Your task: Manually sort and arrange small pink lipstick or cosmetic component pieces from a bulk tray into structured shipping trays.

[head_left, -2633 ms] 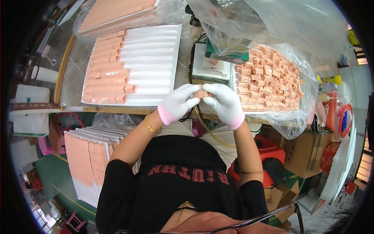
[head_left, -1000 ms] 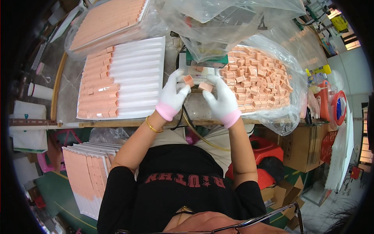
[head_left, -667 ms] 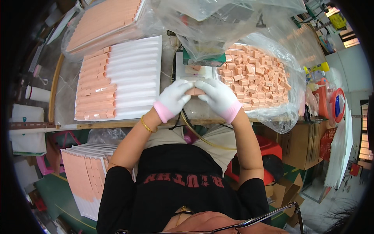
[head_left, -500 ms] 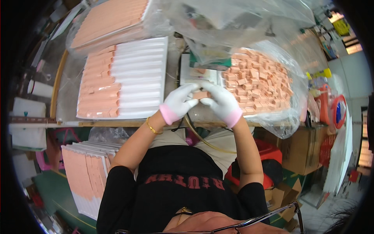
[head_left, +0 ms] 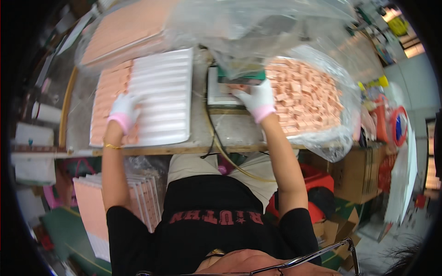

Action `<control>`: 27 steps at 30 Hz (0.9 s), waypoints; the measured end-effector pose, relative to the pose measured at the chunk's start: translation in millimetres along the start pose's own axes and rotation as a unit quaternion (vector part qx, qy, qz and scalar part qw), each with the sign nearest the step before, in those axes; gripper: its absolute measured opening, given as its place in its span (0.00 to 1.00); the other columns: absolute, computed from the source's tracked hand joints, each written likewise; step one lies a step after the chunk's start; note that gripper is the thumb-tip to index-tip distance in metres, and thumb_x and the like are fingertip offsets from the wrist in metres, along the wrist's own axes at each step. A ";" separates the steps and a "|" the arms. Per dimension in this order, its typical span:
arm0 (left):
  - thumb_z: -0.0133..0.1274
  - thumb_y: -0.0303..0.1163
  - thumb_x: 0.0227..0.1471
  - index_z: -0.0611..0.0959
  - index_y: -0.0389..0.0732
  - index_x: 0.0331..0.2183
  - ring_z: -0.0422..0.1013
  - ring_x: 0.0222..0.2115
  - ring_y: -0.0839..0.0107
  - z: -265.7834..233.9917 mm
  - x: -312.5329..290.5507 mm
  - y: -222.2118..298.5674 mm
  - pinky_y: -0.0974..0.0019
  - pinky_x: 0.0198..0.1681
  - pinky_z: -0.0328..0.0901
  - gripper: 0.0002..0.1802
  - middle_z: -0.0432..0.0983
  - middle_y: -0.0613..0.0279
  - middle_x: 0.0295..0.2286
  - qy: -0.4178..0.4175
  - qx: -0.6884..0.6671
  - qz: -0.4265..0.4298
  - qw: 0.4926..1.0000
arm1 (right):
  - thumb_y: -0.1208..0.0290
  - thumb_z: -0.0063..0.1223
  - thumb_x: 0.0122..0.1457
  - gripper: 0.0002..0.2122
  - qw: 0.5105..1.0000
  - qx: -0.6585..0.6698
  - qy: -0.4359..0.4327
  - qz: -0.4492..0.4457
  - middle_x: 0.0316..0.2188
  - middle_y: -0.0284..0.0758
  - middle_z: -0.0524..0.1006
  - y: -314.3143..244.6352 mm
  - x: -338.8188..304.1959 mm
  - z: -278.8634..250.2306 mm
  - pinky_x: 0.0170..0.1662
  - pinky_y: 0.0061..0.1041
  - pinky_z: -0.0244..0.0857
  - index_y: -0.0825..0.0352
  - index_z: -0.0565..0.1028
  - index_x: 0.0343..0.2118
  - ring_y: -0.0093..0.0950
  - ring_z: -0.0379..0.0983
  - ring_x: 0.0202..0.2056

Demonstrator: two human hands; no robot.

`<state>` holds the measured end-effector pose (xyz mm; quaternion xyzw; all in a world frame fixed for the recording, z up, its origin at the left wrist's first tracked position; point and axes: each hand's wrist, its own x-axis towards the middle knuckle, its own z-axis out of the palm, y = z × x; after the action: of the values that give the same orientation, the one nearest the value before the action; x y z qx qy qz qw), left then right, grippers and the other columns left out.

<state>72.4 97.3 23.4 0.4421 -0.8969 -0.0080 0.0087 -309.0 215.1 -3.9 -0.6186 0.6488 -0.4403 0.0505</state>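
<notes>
My left hand (head_left: pixel 124 111), in a white glove with a pink cuff, is over the white ridged tray (head_left: pixel 161 99), at the edge of its rows of pink pieces (head_left: pixel 108 101). Motion smears its fingers, so whether they hold anything is unclear. At the bench's middle my right hand (head_left: pixel 256 99), gloved alike, reaches under a green block-shaped fixture (head_left: pixel 241 75). Its thumb and fingers close about a small pink block (head_left: pixel 237 86) above a pale plate (head_left: pixel 217 94); the fingertips are partly hidden. Just right of it lies a heap of loose pink blocks (head_left: pixel 304 99).
Clear plastic sheeting (head_left: pixel 271 27) drapes over the back of the bench and the fixture. A stack of filled trays (head_left: pixel 129 30) stands back left, with more trays (head_left: pixel 92 202) below the bench edge. A hose (head_left: pixel 216 138) hangs over the front edge. Cardboard boxes (head_left: pixel 357 175) stand at lower right.
My hands were together in front of the fixture with a pink block between them. They have parted: the left moved left over the tray, the right moved forward to the fixture.
</notes>
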 end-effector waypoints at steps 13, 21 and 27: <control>0.55 0.25 0.38 0.79 0.40 0.31 0.66 0.33 0.50 -6.5 10.0 -21.0 0.55 0.41 0.63 0.12 0.72 0.51 0.29 -0.028 -0.062 0.038 0.997 | 0.60 0.57 0.49 0.13 0.915 -0.393 0.035 0.089 0.33 0.38 0.75 50.6 2.5 -85.8 0.41 0.36 0.65 0.60 0.74 0.35 0.39 0.70 0.39; 0.53 0.39 0.55 0.66 0.31 0.53 0.70 0.35 0.76 -13.4 37.2 125.0 0.70 0.44 0.63 0.31 0.74 0.62 0.34 -0.084 -0.720 -0.018 0.689 | 0.69 0.57 0.53 0.16 0.984 -0.150 0.047 0.086 0.31 0.38 0.75 36.7 -1.2 -93.4 0.40 0.25 0.67 0.67 0.74 0.44 0.31 0.73 0.33; 0.50 0.28 0.56 0.68 0.29 0.50 0.69 0.45 0.65 54.5 45.9 198.8 0.69 0.50 0.67 0.21 0.68 0.52 0.46 -0.183 -0.949 -0.015 0.256 | 0.78 0.56 0.54 0.19 0.935 0.336 -0.040 0.104 0.42 0.33 0.73 -27.2 -54.0 -25.7 0.44 0.21 0.65 0.71 0.69 0.50 0.21 0.71 0.41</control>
<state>-114.4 182.3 -26.3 0.1167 -0.2174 -0.9342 0.2578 -291.7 278.1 3.1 -0.5118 0.5214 -0.5993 0.3271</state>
